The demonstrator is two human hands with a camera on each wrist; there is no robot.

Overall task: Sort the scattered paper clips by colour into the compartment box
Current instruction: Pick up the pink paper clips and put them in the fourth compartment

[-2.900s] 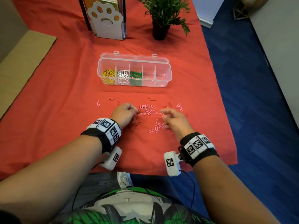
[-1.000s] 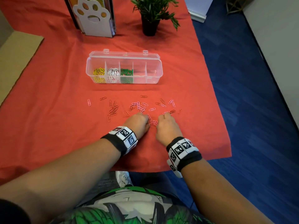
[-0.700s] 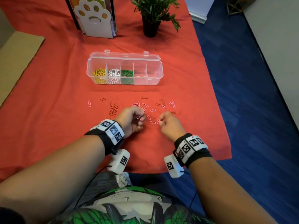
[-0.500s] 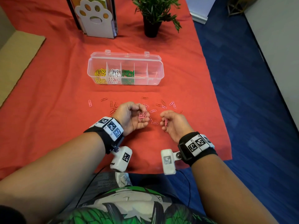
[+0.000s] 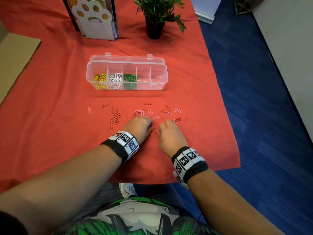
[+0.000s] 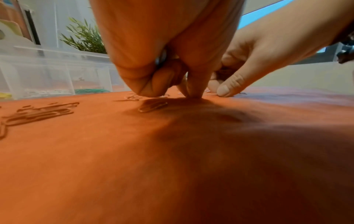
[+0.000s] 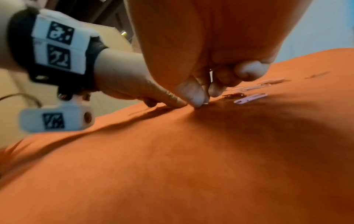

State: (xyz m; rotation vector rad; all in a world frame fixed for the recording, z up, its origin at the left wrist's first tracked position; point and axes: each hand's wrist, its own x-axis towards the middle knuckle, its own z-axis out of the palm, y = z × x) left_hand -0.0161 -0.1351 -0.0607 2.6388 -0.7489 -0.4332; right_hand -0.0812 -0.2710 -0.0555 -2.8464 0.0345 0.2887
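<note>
Both hands lowered among scattered pink paper clips [image 5: 157,117] on the red cloth [image 5: 50,133].
Left hand [image 5: 138,127] and right hand [image 5: 170,135] have curled fingertips on the cloth; whether either holds a clip cannot be told. The compartment box [image 5: 159,82] stands beyond.

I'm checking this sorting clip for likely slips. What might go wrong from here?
The red clips nearly match the red cloth, so some may be missed or mixed with the pink clips. Both the left hand and the right hand are picking close together and may bump or scatter clips.
</note>
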